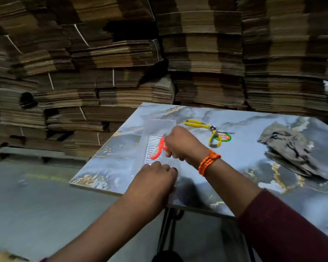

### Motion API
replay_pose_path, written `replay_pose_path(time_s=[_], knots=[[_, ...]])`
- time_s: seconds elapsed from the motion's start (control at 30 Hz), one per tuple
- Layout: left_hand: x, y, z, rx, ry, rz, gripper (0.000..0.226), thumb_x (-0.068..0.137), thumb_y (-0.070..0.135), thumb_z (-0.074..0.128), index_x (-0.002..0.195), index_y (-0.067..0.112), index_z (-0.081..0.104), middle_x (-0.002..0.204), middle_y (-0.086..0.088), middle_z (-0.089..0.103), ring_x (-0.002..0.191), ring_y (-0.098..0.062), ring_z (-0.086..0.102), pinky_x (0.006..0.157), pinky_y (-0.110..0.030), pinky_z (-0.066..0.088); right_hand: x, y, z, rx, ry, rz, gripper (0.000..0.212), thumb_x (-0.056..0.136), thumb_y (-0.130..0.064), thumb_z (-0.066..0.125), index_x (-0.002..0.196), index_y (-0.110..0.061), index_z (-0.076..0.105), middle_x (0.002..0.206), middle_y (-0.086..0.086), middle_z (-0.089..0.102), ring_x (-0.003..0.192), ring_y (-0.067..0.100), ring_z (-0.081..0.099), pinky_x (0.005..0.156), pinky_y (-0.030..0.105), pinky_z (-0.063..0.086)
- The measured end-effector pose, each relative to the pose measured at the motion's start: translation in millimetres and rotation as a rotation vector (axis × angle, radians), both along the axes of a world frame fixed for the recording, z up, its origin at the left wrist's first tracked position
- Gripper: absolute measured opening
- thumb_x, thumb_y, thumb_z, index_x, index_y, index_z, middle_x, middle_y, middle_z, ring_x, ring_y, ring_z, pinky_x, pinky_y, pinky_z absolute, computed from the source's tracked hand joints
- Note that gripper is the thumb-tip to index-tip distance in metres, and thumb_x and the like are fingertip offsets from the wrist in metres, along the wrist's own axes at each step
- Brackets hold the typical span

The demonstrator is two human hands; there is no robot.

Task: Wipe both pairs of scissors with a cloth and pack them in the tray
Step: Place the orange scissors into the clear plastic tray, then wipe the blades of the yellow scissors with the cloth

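Note:
A clear ribbed plastic tray [153, 142] lies on the marbled table near its left side. Orange-handled scissors [158, 150] rest in the tray, and my right hand [182, 143] grips them from above, hiding the blades. My left hand [155, 178] presses on the tray's near edge with fingers curled. Yellow-handled scissors [212, 134] lie spread apart on the table beyond my right hand, beside a round sticker. The grey crumpled cloth [290, 150] sits at the right, untouched.
The marbled tabletop [235, 167] ends in a left edge and a near edge close to my hands. Tall stacks of flattened cardboard [159, 53] fill the background. Grey floor [36, 195] lies to the left.

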State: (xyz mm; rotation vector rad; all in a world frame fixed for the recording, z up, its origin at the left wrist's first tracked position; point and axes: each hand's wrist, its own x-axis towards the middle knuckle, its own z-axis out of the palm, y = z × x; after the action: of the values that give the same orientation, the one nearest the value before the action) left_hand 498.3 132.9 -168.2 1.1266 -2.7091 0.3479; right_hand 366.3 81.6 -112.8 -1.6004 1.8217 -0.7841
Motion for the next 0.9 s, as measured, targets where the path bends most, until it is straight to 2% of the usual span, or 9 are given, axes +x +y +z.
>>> replay_pose_path(time_s=[0.1, 0.17, 0.23, 0.33, 0.5, 0.63, 0.77, 0.83, 0.9], knots=[[1.9, -2.0, -2.5, -0.04, -0.009, -0.129, 0.028, 0.071, 0.033, 0.085, 0.086, 0.019, 0.066, 0.083, -0.003, 0.07, 0.086, -0.026, 0.067, 0.061, -0.033, 0.049, 9.6, 3.9, -4.1, -0.018, 0.245, 0.059, 0.018, 0.099, -0.011, 0.05, 0.085, -0.004, 0.06, 0.096, 0.021, 0.07, 0.085, 0.031, 0.069, 0.068, 0.031, 0.051], [5.2, -4.6, -6.5, -0.067, -0.006, -0.155, 0.035, 0.058, 0.034, 0.092, 0.075, 0.023, 0.063, 0.071, 0.002, 0.066, 0.07, -0.021, 0.066, 0.051, -0.028, 0.044, 14.0, 5.4, -8.7, -0.061, 0.461, 0.097, 0.032, 0.106, -0.032, 0.048, 0.11, -0.005, 0.064, 0.123, 0.02, 0.066, 0.115, 0.038, 0.062, 0.085, 0.037, 0.047], [9.2, -2.4, -9.7, -0.075, 0.039, -0.178, 0.035, 0.056, 0.033, 0.09, 0.074, 0.026, 0.06, 0.07, 0.005, 0.064, 0.067, -0.018, 0.064, 0.051, -0.026, 0.043, 11.7, 6.1, -13.1, -0.123, 0.601, 0.115, 0.043, 0.105, -0.047, 0.047, 0.113, -0.01, 0.067, 0.122, 0.016, 0.067, 0.115, 0.037, 0.061, 0.083, 0.037, 0.043], [17.5, -4.9, -15.7, -0.123, 0.134, -0.248, 0.036, 0.063, 0.033, 0.08, 0.081, 0.03, 0.049, 0.077, 0.01, 0.061, 0.074, -0.016, 0.058, 0.057, -0.027, 0.042, -8.8, 5.8, -16.6, -0.308, 0.725, 0.064, 0.037, 0.1, -0.048, 0.055, 0.105, -0.015, 0.071, 0.111, 0.01, 0.071, 0.108, 0.033, 0.064, 0.076, 0.033, 0.041], [21.6, -32.4, -15.7, -0.118, 0.171, -0.178, 0.026, 0.074, 0.033, 0.072, 0.086, 0.028, 0.049, 0.081, 0.007, 0.063, 0.077, -0.022, 0.058, 0.059, -0.031, 0.036, -51.0, 2.2, -33.4, -0.449, 0.266, 0.124, 0.015, 0.091, -0.027, 0.074, 0.102, -0.017, 0.076, 0.087, -0.004, 0.072, 0.08, 0.013, 0.064, 0.071, 0.026, 0.044], [17.0, -44.7, -14.2, -0.018, 0.102, -0.001, 0.034, 0.066, 0.033, 0.083, 0.092, 0.024, 0.063, 0.084, 0.002, 0.07, 0.075, -0.029, 0.065, 0.058, -0.037, 0.049, -86.0, 4.7, -42.7, -0.503, 0.114, 0.12, 0.014, 0.092, -0.026, 0.074, 0.103, -0.018, 0.077, 0.1, -0.006, 0.076, 0.085, 0.005, 0.068, 0.077, 0.024, 0.056], [1.7, -26.3, -7.3, -0.076, 0.23, 0.136, 0.084, 0.051, 0.026, 0.093, 0.128, 0.014, 0.062, 0.115, -0.009, 0.068, 0.103, -0.037, 0.065, 0.087, -0.053, 0.055, -164.2, 11.1, -53.8, -0.526, 0.188, -0.165, 0.008, 0.087, -0.024, 0.075, 0.09, -0.016, 0.077, 0.089, -0.004, 0.078, 0.084, 0.015, 0.072, 0.085, 0.035, 0.058], [-25.6, -2.2, 3.6, -0.056, 0.421, -0.025, 0.075, 0.069, 0.023, 0.082, 0.139, 0.015, 0.055, 0.128, -0.005, 0.062, 0.118, -0.03, 0.057, 0.103, -0.045, 0.044, -215.0, 19.8, -55.1, -0.518, 0.311, -0.4, 0.014, 0.088, -0.022, 0.074, 0.098, -0.013, 0.078, 0.097, 0.005, 0.079, 0.092, 0.026, 0.073, 0.087, 0.039, 0.058], [-69.4, 8.8, 14.3, 0.158, 0.616, -0.128, 0.05, 0.084, 0.033, 0.067, 0.133, 0.024, 0.059, 0.119, 0.007, 0.066, 0.113, -0.018, 0.058, 0.098, -0.034, 0.044, -261.9, 28.3, -52.3, -0.427, 0.449, -0.605, 0.03, 0.091, -0.025, 0.068, 0.116, -0.008, 0.073, 0.113, 0.015, 0.074, 0.108, 0.035, 0.067, 0.092, 0.042, 0.055]])
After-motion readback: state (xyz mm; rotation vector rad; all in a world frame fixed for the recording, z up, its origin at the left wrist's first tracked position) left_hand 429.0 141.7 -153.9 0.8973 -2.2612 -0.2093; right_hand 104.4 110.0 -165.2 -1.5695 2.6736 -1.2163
